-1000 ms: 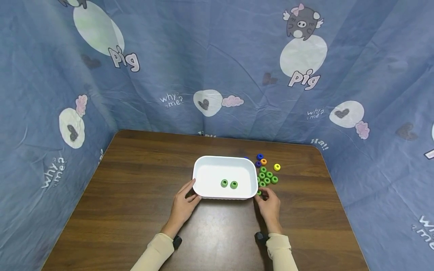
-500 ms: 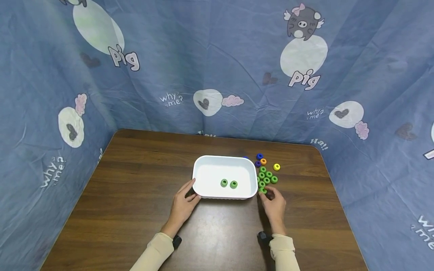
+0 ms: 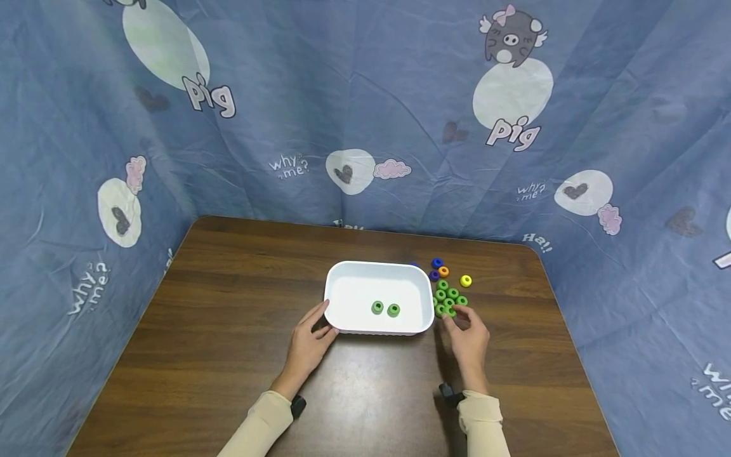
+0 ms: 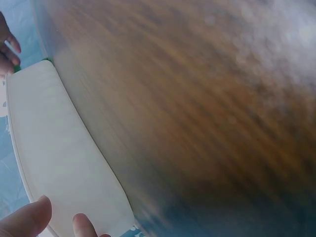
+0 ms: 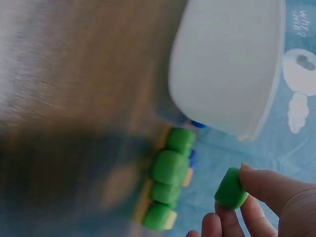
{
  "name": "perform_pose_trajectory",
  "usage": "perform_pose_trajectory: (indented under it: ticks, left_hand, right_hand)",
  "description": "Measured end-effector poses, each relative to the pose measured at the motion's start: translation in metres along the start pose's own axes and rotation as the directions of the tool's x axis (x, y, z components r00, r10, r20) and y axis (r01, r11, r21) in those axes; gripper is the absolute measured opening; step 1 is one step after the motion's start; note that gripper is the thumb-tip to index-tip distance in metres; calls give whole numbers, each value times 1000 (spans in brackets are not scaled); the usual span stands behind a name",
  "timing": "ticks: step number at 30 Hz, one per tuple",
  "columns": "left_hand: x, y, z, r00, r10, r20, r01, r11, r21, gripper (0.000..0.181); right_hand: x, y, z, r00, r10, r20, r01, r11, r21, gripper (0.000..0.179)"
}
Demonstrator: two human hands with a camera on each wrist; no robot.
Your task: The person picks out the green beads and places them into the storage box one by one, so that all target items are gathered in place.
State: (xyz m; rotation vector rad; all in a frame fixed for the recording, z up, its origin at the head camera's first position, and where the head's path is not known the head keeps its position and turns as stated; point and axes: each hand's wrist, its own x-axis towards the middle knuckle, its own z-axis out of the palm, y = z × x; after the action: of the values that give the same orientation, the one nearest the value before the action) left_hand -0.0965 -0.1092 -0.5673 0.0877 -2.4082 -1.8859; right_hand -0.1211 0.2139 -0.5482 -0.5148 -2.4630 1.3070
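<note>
Blue curtain (image 3: pixel 428 95) behind our brown counter (image 3: pixel 228 317), and we've got just two green beads (image 3: pixel 377 308) in the tray (image 3: pixel 365 285); loads of other beads (image 3: pixel 461 301) sit right beside it. Our left hand (image 3: pixel 308 346) holds a tray corner, our right hand (image 3: pixel 470 343) pinches one green bead (image 5: pixel 230 189) outside.

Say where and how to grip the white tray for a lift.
Pinch the rim at both short ends, I'd say: the white tray sits upright, oblong and open-topped. Approach one end from the left, where the left hand touches the near corner; on the right, come from above, since green beads lie close beside that end. Free the right hand of its green bead first.
</note>
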Motion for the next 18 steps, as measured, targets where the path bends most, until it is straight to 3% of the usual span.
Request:
perform_pose_trajectory:
  ticks: [6,14,18]
  left_hand:
    - [0,0,0,1000,-4,-4,4,1000,0,64]
    - [0,0,-1,1000,16,-3,-16,1000,12,64]
    - [0,-1,-1,1000,-5,0,5,1000,14,64]
  right_hand:
    - [3,-15,-5,997,-70,-25,71,995,67,29]
    - [0,-35,-4,993,-114,-22,115,991,69,29]
    - [-2,-42,0,992,-127,-2,127,989,70,30]
